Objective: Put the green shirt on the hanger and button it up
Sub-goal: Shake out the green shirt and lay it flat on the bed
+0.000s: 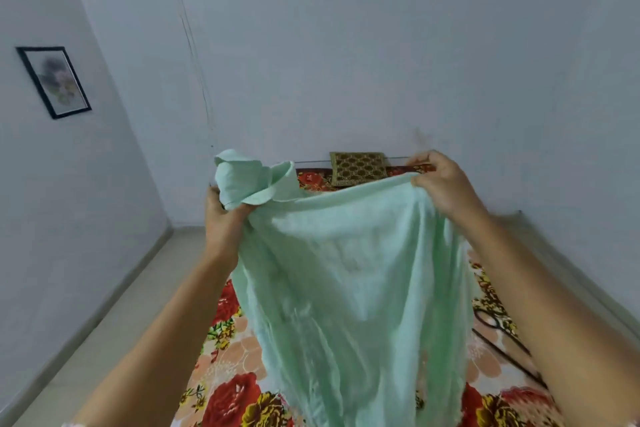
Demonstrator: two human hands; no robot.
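The pale mint-green shirt of thin, soft cloth [346, 270] hangs in the air over the bed with the red-and-peach floral sheet [235, 395], stretched between your two hands. Above the bed's left edge, your left hand [225, 218] grips a bunched wad of fabric; I cannot tell whether it is collar or sleeve. The body drops in limp, creased, slightly sheer folds. Your right hand [443, 184] pinches the top edge, fingers curled over it. By the bed's right edge lies a thin black wire shape [507, 356], probably the hanger, untouched. By my reckoning you are only starting: hanging and all the buttoning remain.
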